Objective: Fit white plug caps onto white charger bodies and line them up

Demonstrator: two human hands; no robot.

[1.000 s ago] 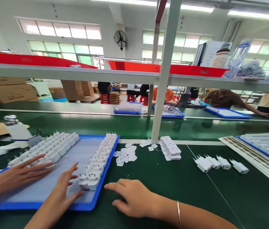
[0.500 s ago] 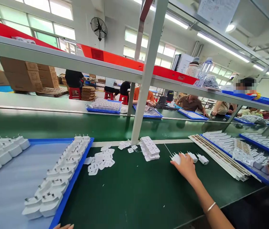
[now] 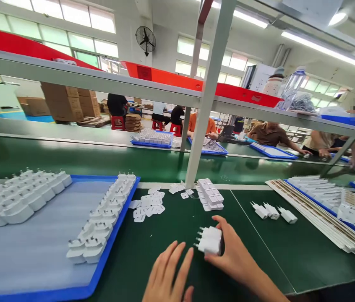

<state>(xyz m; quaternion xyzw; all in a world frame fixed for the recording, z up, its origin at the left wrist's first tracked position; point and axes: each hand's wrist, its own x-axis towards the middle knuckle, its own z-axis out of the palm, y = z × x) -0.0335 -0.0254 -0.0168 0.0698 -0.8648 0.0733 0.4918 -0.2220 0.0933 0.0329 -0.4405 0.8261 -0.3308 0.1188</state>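
Note:
My right hand (image 3: 236, 256) grips a small cluster of white plug adapters (image 3: 209, 240) just above the green table, prongs pointing left. My left hand (image 3: 168, 274) is beside them, fingers stretched out and apart, holding nothing, its fingertips close to the adapters. To the left lies a blue tray (image 3: 114, 247) with a foam sheet and rows of white adapters (image 3: 102, 222). Three more adapters (image 3: 273, 212) lie on the table to the right. Loose white labels (image 3: 147, 205) and a stack of white pieces (image 3: 210, 195) lie further back.
A grey shelf post (image 3: 204, 113) rises from the table's back edge. Blue trays with parts and long strips (image 3: 319, 209) sit at the right. Beyond a green conveyor (image 3: 102, 157), several other people work at another bench. Red bins and bottles stand on the shelf above.
My right hand has come back from the loose adapters at the right with a few gripped in it. My left hand has come up beside them. The view swung back left.

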